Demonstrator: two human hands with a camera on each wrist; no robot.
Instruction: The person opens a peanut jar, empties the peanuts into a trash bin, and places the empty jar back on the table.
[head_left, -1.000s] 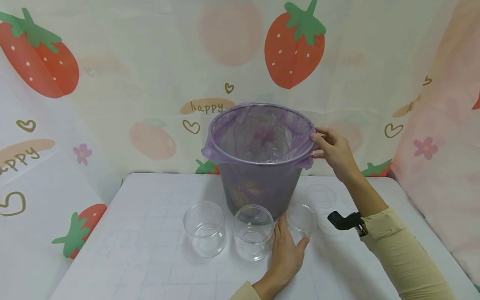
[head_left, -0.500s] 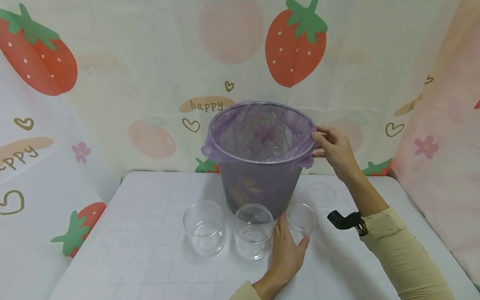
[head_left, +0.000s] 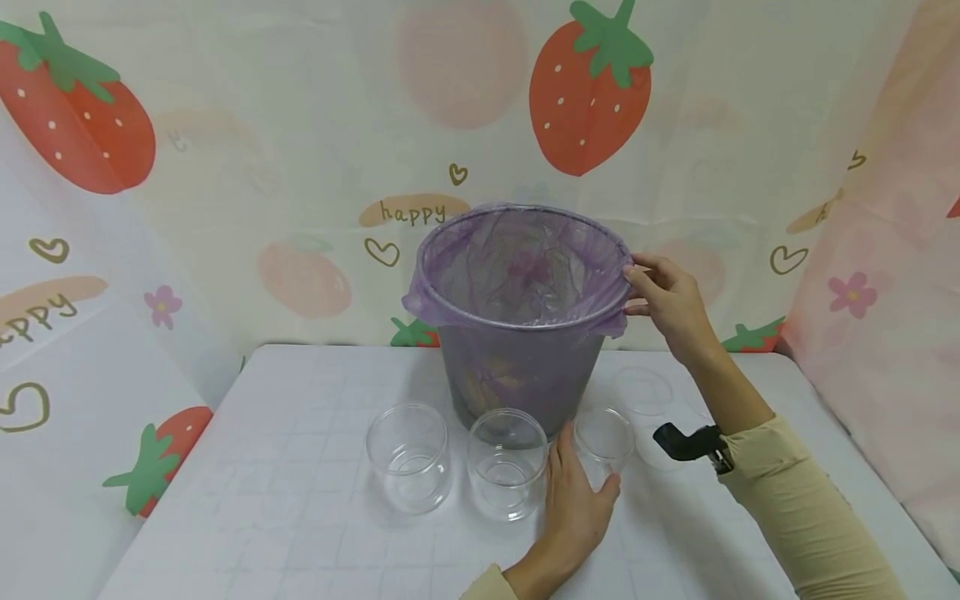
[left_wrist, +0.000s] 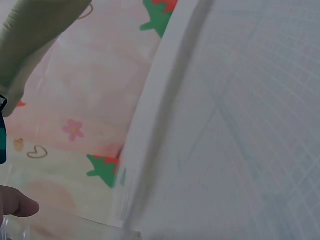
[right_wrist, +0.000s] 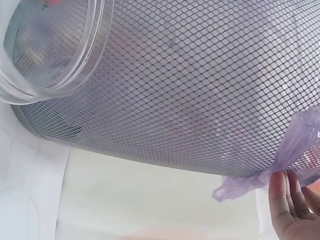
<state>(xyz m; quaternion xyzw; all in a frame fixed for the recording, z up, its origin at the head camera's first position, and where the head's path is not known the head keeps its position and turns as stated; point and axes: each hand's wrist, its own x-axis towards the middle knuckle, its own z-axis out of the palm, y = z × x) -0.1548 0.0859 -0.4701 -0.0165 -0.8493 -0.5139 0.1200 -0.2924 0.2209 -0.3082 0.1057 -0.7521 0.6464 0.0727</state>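
A dark mesh trash can stands upright on the table, lined with a purple bin bag folded over its rim. My right hand grips the bag-covered rim on the right side; in the right wrist view its fingers meet a gathered fold of the bag. In front of the can is a row of clear jars. My left hand holds the right clear jar, fingers along its left side and thumb at its front right. The middle jar and the left jar stand beside it.
Faint clear discs, perhaps lids, lie on the white table right of the can. A strawberry-print curtain surrounds the table at the back and both sides. A black wrist mount sticks out from my right sleeve.
Both hands stay in the same places on the can's rim and the right jar. Only the head view shifts slightly.
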